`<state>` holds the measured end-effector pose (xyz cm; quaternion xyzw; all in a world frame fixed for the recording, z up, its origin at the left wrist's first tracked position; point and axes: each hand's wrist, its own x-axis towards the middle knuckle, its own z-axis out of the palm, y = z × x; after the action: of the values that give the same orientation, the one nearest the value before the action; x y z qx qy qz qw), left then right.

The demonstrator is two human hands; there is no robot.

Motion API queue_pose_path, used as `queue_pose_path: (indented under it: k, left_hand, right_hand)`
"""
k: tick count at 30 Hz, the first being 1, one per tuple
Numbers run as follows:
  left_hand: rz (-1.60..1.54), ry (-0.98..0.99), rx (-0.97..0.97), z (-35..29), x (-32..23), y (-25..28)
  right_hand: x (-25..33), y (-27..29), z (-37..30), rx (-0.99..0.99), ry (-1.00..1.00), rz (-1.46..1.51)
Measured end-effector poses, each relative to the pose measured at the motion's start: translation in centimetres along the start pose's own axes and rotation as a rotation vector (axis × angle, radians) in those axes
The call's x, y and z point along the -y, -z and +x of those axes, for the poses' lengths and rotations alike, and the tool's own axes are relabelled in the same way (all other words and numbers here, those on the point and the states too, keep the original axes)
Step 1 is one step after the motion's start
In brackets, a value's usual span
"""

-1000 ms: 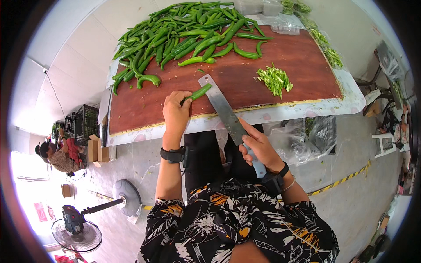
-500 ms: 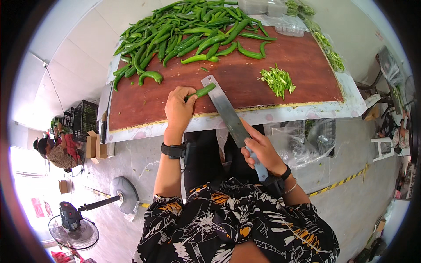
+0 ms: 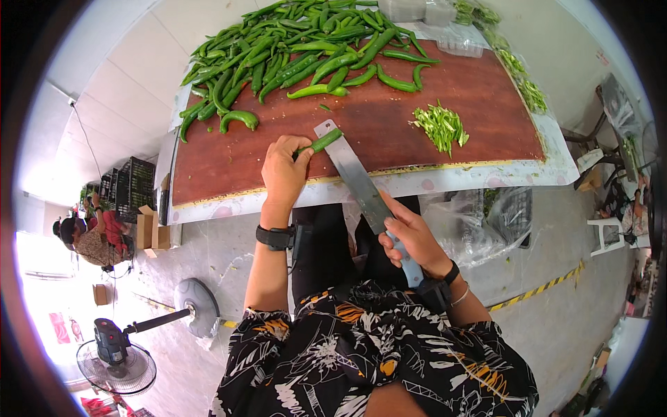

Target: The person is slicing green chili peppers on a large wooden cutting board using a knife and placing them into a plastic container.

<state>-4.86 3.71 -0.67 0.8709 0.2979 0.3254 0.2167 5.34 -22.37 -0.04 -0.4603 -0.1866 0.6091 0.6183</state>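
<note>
My left hand (image 3: 285,167) grips a green chili pepper (image 3: 324,141) near the front edge of the reddish-brown board (image 3: 375,139). The pepper's free end points to the right and lies against the blade of a long knife (image 3: 358,179). My right hand (image 3: 414,240) is wrapped around the knife's pale blue handle, the blade slanting up and to the left. A heap of whole green chili peppers (image 3: 278,55) covers the far left of the board. To the right lies a small pile of sliced chili (image 3: 442,128).
Clear plastic boxes (image 3: 458,46) stand at the back, with bagged green pieces (image 3: 517,76) along the right edge. A black crate (image 3: 511,215) and plastic film sit under the table. At lower left is a fan (image 3: 117,358); farther off, a person (image 3: 101,240) sits beside crates.
The knife has shifted slightly up and to the left, its tip now beyond the pepper's end. My left hand keeps its place on the pepper.
</note>
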Motion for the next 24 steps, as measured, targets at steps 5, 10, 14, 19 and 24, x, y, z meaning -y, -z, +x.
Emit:
queue_pose_path:
  k: [5,10,14,19,24]
  left_hand:
    - [-0.017,0.024,0.008,0.1,0.0,0.0]
    - [-0.017,-0.021,-0.019,0.0,-0.2,-0.5]
    - [-0.019,0.015,-0.016,0.0,0.0,0.1]
    - [-0.16,0.003,0.033,-0.2,1.4,0.9]
    - [-0.11,0.106,0.006,-0.4,1.9,2.3]
  right_hand:
    - [-0.1,-0.5,1.6,0.039,-0.024,0.045]
    - [-0.2,-0.5,1.3,0.01,-0.033,0.055]
    - [-0.1,-1.6,2.5,0.044,-0.032,0.061]
    - [-0.5,-1.3,2.5,0.049,-0.033,0.064]
    - [-0.5,-1.1,2.3,0.011,-0.043,0.03]
